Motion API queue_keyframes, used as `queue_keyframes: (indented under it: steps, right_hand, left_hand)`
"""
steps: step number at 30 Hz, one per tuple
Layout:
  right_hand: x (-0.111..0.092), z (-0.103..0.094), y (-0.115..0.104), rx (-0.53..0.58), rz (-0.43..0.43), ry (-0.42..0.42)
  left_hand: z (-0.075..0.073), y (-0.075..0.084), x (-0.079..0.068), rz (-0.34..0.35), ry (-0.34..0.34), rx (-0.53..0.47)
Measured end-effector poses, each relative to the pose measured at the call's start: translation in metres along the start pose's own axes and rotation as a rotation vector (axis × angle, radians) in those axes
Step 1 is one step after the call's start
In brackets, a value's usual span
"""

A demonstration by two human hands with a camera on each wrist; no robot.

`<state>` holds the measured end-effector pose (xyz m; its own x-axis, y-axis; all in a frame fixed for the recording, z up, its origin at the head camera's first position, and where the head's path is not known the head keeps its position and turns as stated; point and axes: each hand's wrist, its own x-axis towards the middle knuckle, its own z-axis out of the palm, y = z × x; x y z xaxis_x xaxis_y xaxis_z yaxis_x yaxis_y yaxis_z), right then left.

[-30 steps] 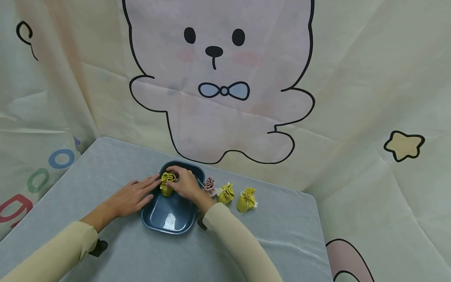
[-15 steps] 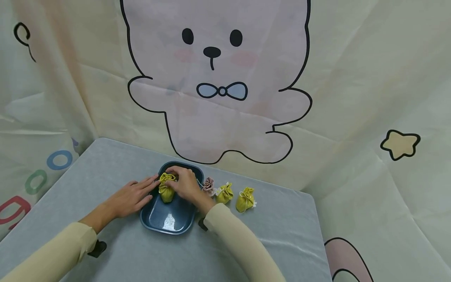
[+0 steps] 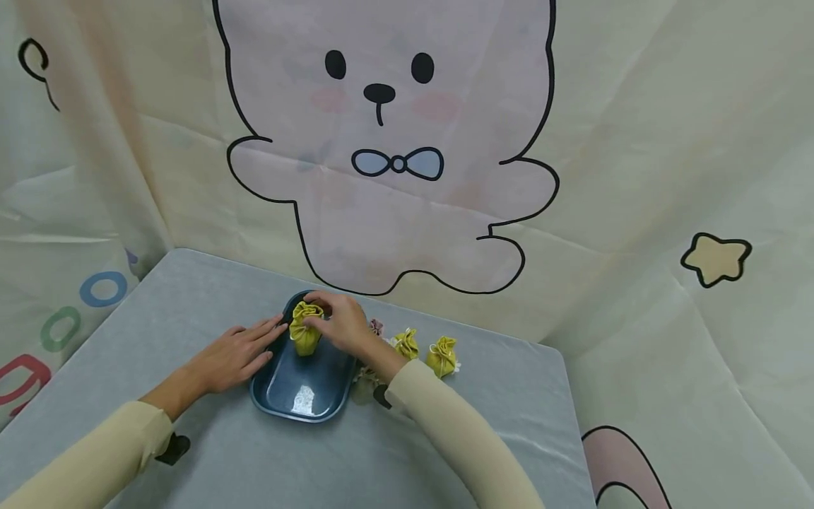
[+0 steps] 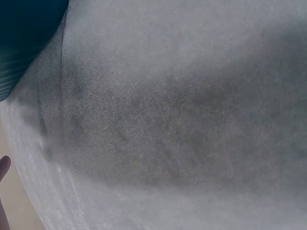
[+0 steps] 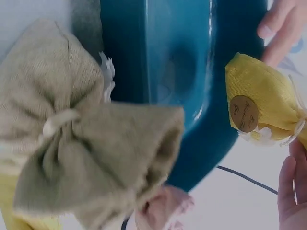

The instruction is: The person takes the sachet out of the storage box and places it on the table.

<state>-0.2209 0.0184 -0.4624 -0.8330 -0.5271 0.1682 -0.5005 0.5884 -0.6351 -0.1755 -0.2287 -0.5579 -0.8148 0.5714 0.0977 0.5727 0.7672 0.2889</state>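
Note:
My right hand (image 3: 345, 326) pinches the gathered neck of a yellow drawstring pouch (image 3: 307, 338) over the far part of a blue tray (image 3: 280, 389). In the right wrist view the pouch (image 5: 259, 91) shows a round brown label and a white flower, its body overlapping the tray's edge. My left hand (image 3: 235, 359) lies with straight fingers at the tray's left rim. Only a fingertip (image 4: 4, 166) and the tray's corner (image 4: 24, 43) show in the left wrist view.
Two more yellow pouches, a near one (image 3: 407, 343) and a farther one (image 3: 442, 355), stand right of the tray. A pink pouch (image 3: 376, 326) is partly hidden by my right forearm. Beneath that wrist sits a beige pouch (image 3: 364, 387), large in the right wrist view. Grey cloth (image 3: 210, 290) covers the table.
My right hand and the yellow pouch first dipped toward me, then shifted up and slightly right. The right forearm moved right, baring the beige pouch. The left hand stays at the rim.

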Motion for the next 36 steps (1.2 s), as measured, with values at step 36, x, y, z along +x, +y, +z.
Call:
queue_keyframes:
  steps: [36]
  right_hand:
    - [-0.09, -0.102, 0.034, 0.08, -0.117, 0.134]
  left_hand:
    - [0.004, 0.001, 0.001, 0.029, 0.049, 0.024]
